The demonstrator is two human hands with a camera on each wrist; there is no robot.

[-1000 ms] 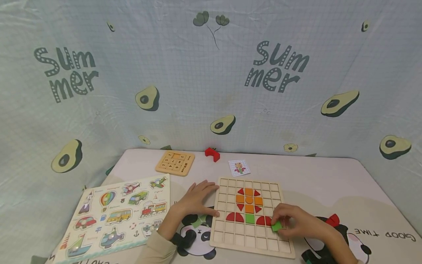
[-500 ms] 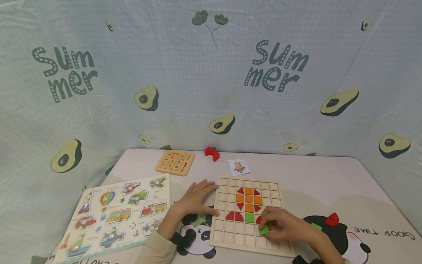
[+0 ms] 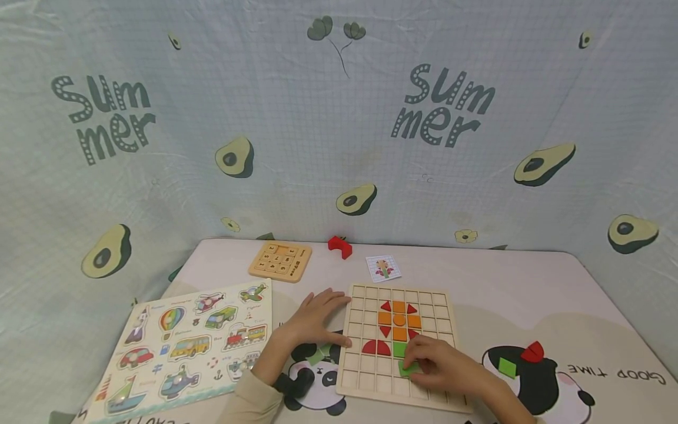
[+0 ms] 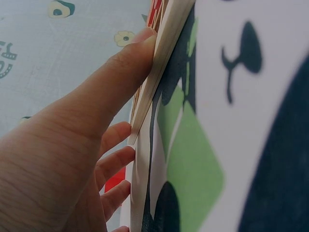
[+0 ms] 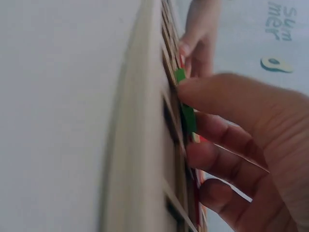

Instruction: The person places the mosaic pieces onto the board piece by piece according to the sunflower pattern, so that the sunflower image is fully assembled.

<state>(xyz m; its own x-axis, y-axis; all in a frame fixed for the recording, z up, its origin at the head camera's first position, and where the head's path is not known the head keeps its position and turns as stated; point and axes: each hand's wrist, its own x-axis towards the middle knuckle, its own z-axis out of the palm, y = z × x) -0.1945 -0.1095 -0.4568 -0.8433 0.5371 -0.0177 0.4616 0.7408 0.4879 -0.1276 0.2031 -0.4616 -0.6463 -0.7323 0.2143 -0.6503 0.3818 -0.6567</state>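
In the head view, a wooden grid board (image 3: pixel 371 384) lies on the table. Its cells hold orange squares (image 3: pixel 399 334) around an orange circle (image 3: pixel 399 320), red triangles (image 3: pixel 386 306), red quarter-circles (image 3: pixel 376 347) and one seated green square (image 3: pixel 399 349). My right hand (image 3: pixel 447 366) pinches another green square (image 3: pixel 406 370) between thumb and fingers, at the cell just nearer than the seated one. It covers the red shapes to the right. With spread fingers, my left hand (image 3: pixel 316 320) rests against the board's left edge; the left wrist view shows its thumb (image 4: pixel 130 65) on that edge.
A printed pattern card (image 3: pixel 384 268), a red arch-shaped block (image 3: pixel 340 247) and a number sliding puzzle (image 3: pixel 281 261) lie behind the board. A vehicle picture puzzle (image 3: pixel 212 347) is at left. On the right are a loose green square (image 3: pixel 507 367) and a red piece (image 3: pixel 532 352).
My right hand has moved left across the board with the green square, from beyond the right red shapes to below the seated green square. My left hand has stayed still.
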